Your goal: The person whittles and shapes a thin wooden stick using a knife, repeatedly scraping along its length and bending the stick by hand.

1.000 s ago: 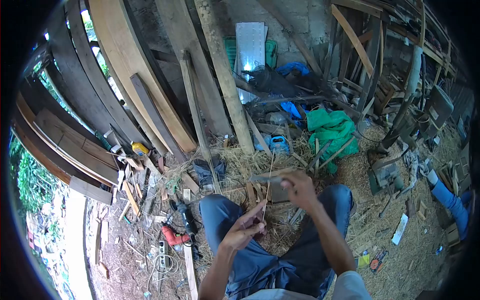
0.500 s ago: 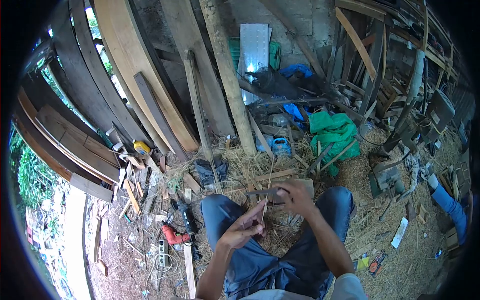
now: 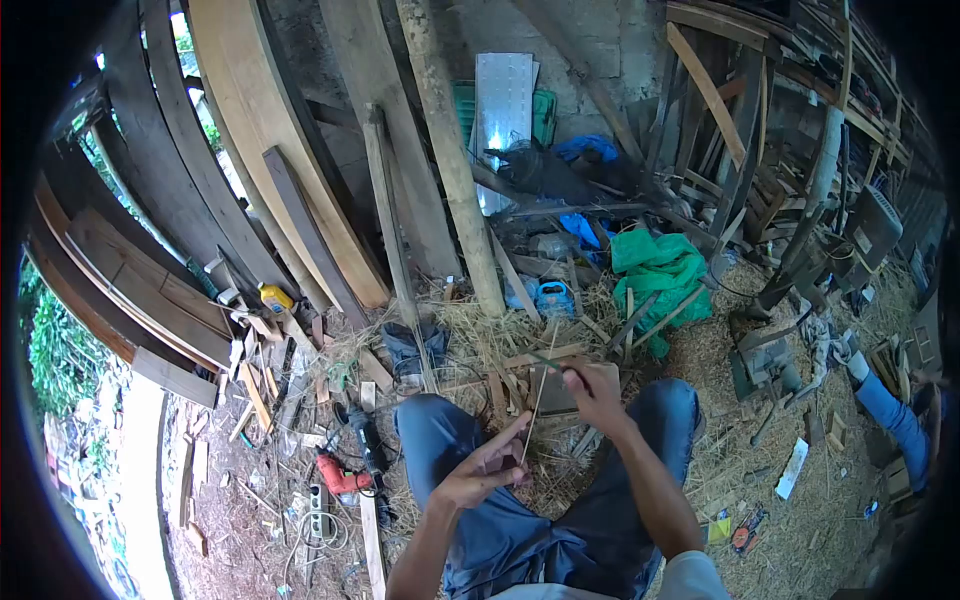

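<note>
A thin pale wooden stick (image 3: 539, 400) stands slanted between my knees, its lower end at my left hand (image 3: 485, 472). The fingers of that hand are bent around the stick's lower part. My right hand (image 3: 597, 397), to the right of the stick's upper part, pinches a dark narrow tool (image 3: 546, 361) that points up and left, across the stick. Its blade is too small to make out clearly. Behind my right hand lies a flat board, partly hidden.
A red and dark power drill (image 3: 342, 474) and a power strip (image 3: 319, 512) lie left of my legs. Planks (image 3: 270, 130) lean ahead. Green cloth (image 3: 660, 270) lies ahead right. A co-worker's blue sleeve (image 3: 893, 415) shows at the far right.
My right hand has turned, and the dark tool has swung from nearly level to slanting up and left. The stick now shows more fully. My left hand has shifted slightly.
</note>
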Tool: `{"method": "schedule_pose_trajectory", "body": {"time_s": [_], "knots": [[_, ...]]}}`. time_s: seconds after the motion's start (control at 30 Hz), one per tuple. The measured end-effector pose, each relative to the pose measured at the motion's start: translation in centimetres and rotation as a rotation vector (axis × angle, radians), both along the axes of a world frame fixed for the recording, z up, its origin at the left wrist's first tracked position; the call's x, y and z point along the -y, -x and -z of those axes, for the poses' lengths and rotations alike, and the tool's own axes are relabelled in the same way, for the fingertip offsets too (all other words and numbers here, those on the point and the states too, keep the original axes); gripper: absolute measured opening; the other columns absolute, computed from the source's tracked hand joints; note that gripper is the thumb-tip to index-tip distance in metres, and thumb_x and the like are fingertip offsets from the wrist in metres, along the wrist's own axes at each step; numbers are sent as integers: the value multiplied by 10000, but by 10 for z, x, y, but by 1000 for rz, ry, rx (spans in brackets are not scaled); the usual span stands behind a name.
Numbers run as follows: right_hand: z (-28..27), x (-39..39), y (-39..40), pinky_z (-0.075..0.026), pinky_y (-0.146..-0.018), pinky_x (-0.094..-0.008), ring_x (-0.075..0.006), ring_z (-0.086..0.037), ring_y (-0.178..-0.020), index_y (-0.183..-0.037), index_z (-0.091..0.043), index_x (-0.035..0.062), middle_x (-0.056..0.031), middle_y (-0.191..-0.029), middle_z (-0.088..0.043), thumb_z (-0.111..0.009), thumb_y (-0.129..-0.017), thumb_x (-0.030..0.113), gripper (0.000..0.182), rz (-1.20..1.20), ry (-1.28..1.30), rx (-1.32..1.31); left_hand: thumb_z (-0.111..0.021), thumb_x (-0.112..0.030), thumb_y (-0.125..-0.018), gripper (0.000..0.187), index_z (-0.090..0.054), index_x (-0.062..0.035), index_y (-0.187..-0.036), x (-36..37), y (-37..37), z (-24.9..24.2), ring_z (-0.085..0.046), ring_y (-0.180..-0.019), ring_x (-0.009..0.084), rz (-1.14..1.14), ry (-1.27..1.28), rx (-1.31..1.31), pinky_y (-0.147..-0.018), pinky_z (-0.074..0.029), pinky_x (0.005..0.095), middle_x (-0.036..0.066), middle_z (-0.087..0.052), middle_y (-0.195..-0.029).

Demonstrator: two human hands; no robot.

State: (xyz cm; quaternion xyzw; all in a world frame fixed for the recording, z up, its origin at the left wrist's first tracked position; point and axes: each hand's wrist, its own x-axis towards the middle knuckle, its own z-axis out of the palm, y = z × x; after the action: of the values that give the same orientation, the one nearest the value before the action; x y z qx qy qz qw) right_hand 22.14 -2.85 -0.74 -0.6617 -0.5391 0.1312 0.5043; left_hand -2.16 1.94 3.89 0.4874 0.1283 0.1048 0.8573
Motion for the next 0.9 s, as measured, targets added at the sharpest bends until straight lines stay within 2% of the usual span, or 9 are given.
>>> {"method": "schedule_pose_trajectory", "body": {"time_s": [0.07,0.1,0.17,0.3,0.5,0.6,0.67,0.77,0.9], "knots": [[7,-3,14,-400,-594,-270,-110,-483,-646,-1116,-588,36,-6,-729,-514,-533,-949,314,329,-84,-174,-374,-636,-21,-843,793,-178,-115,-1484,1,-4,8,-485,-799,137,27,-5,-16,-813,-457,325,21,-486,-845],[3,-3,15,-400,-594,-270,-110,-483,-646,-1116,-588,36,-6,-729,-514,-533,-949,314,329,-76,-171,-375,-632,-21,-846,790,-176,-113,-1484,0,-4,11,-489,-806,136,50,-47,-6,-806,-456,319,23,-491,-852],[-7,-5,11,-344,-541,-235,-53,-398,-603,-1068,-565,39,41,-702,-437,-571,-937,265,261,-159,-49,-732,-628,-20,-850,786,-173,-111,-1484,-1,-5,13,-492,-812,135,75,-89,4,-798,-454,313,25,-496,-859],[-10,-2,14,-335,-573,-200,-27,-399,-646,-1008,-584,38,65,-730,-466,-574,-932,213,191,-159,6,-835,-579,-46,-896,660,-248,-99,-1464,2,-13,8,-503,-786,125,19,-196,-87,-744,-450,283,21,-482,-825],[-17,-1,24,-372,-602,-222,-45,-430,-678,-985,-574,31,31,-744,-496,-548,-942,208,184,-232,37,-724,-483,-83,-950,438,-413,-72,-1382,10,-39,9,-438,-589,68,-310,-31,-120,-552,-388,224,-9,-452,-747],[-22,2,26,-436,-668,-298,-136,-537,-727,-986,-580,15,-59,-791,-570,-554,-920,190,189,-33,-198,-465,-460,-98,-959,410,-426,-52,-1366,13,-47,-1,-378,-523,51,-411,79,-109,-505,-347,213,-21,-436,-695],[-21,8,19,-459,-746,-388,-284,-600,-825,-1006,-601,19,-159,-871,-605,-571,-878,174,203,-76,-142,147,-459,-99,-957,405,-432,-41,-1357,12,-47,-2,-357,-507,50,-464,89,-112,-495,-333,212,-23,-428,-675],[-30,17,28,-454,-766,-430,-359,-591,-855,-1031,-628,60,-191,-911,-609,-588,-834,142,217,-63,-74,297,-470,-101,-952,398,-442,-25,-1342,8,-46,4,-371,-514,54,-508,127,-84,-496,-339,216,-19,-433,-679],[-34,15,18,-452,-777,-433,-352,-591,-862,-1050,-638,92,-167,-914,-613,-615,-797,135,257,-76,-51,276,-466,-95,-957,393,-442,-29,-1343,9,-43,1,-368,-516,55,-487,146,-69,-498,-337,213,-12,-429,-701]]}}
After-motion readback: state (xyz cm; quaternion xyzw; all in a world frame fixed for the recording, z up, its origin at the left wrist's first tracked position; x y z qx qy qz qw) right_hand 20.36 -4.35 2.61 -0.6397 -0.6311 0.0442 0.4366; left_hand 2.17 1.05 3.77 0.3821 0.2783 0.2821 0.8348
